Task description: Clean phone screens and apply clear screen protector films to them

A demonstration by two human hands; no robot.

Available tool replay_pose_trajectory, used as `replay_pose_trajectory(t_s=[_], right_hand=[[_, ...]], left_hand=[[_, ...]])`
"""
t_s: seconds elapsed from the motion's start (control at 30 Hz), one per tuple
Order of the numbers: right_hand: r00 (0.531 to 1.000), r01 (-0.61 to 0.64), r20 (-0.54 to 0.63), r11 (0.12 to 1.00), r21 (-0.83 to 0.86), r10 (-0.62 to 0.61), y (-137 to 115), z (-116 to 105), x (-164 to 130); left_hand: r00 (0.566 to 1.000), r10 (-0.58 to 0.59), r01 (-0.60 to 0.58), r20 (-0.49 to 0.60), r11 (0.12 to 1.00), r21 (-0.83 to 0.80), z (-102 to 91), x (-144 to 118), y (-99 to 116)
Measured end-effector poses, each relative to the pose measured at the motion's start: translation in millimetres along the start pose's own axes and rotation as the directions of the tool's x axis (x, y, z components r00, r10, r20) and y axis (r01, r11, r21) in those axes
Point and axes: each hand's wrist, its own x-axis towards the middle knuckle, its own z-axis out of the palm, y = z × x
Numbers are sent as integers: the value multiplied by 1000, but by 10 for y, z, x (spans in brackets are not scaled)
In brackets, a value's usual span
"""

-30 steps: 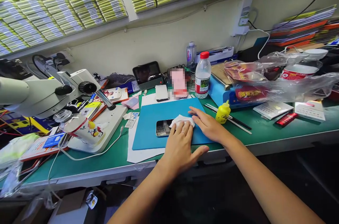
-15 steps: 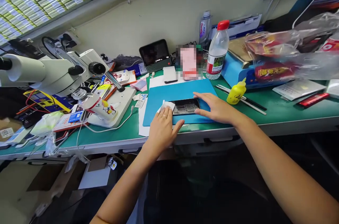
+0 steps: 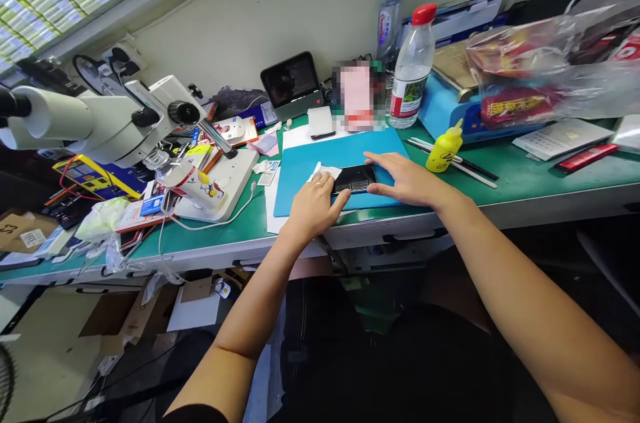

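Phone lies on blue mat, green surface below. Left hand flat over white wipe at phone's left end, fingers extended, thumb splayed. Right hand at right end, thumb and forefinger spread open; can't tell if touching. Yellow bottle right of mat.

Left hand palm down, thumb angled out; right hand with thumb and fingers apart.

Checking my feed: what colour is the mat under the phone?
The mat is blue, seen in the head view.
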Motion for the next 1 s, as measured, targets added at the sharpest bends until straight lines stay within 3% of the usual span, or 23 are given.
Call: replay_pose_trajectory(t_s=[0.3, 0.53, 0.73, 1.0], right_hand=[[1000, 11, 7, 1000, -23, -11, -13, -7, -24], [999, 31, 10, 999, -12, -31, -1, -16, -55], [1000, 15, -20, 1000, -9, -15, 28, 8, -58], [994, 111, 17, 992, -58, -110, -13, -12, -96]], left_hand=[[999, 17, -17, -45, 1000, -5, 120, -30, 221], [971, 226, -222, 75, 973, -57, 148, 202, 253], [957, 251, -238, 146, 966, -97, 200, 374, 315], [938, 324, -302, 121, 938, -171, 200, 284, 374]])
